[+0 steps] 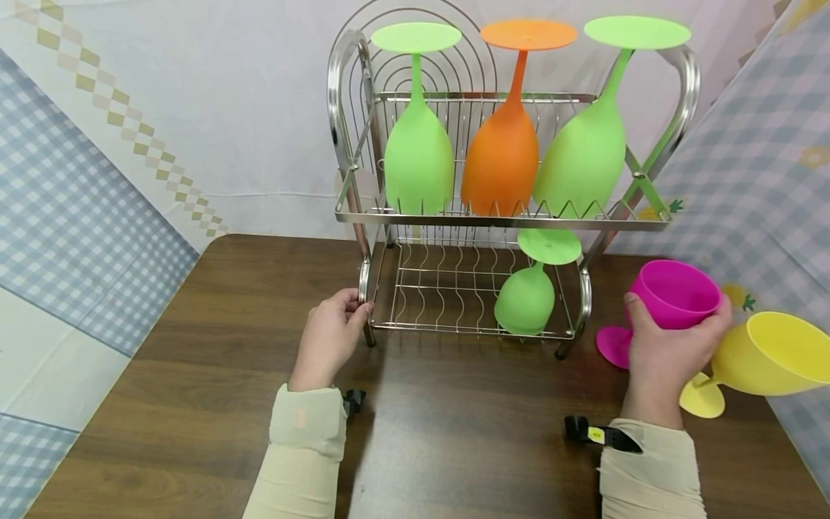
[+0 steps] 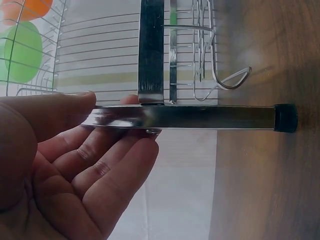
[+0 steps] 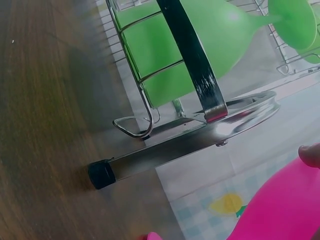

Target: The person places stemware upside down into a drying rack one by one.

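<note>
My left hand (image 1: 331, 331) pinches the front left leg of a two-tier metal dish rack (image 1: 502, 222). Seen from the left wrist, the thumb lies on one side of the shiny leg (image 2: 200, 117) and the fingers on the other. On the right, my right hand (image 1: 671, 353) grips the bowl of a pink goblet (image 1: 668, 288), which leans with its foot to the left. In the right wrist view only part of that bowl and a fingertip show. A yellow goblet (image 1: 765, 353) stands tilted just right of this hand.
Upside down on the upper tier are a green goblet (image 1: 418, 158), an orange goblet (image 1: 499, 158) and another green goblet (image 1: 583, 158). A smaller green goblet (image 1: 525, 301) is inverted on the lower tier's right side. The wooden table (image 1: 454, 432) meets hanging cloth at its edges.
</note>
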The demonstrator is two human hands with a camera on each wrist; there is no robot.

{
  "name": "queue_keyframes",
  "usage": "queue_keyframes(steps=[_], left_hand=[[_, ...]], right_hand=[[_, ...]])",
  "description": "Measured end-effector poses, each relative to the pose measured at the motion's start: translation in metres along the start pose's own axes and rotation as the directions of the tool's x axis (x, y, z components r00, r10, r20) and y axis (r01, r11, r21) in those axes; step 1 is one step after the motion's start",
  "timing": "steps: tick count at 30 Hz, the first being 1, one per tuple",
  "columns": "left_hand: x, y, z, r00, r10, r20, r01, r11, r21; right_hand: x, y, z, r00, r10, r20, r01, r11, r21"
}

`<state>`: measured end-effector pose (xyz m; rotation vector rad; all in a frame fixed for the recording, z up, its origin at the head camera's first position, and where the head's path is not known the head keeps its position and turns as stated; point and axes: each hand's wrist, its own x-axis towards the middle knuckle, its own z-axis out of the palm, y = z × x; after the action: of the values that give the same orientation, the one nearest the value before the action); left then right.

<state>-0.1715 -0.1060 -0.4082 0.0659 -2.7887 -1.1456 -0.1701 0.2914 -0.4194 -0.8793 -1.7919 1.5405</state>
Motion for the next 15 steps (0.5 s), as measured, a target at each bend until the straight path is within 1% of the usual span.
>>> queue_keyframes(steps=[8, 15], left_hand=[[-0.0004, 0.0008, -0.0006, 1.0, -0.008, 0.002, 0.008, 1.0, -0.002], [-0.0005, 0.0002, -0.0003, 1.0, -0.003, -0.003, 0.003, 1.0, -0.004]], right_hand=[[-0.0007, -0.0012, 0.0003, 1.0, 0.001, 0.003, -0.001, 1.0, -0.013], [-0.0023, -0.004, -0.0004, 1.0, 0.004, 0.007, -0.004, 1.0, 0.005]])
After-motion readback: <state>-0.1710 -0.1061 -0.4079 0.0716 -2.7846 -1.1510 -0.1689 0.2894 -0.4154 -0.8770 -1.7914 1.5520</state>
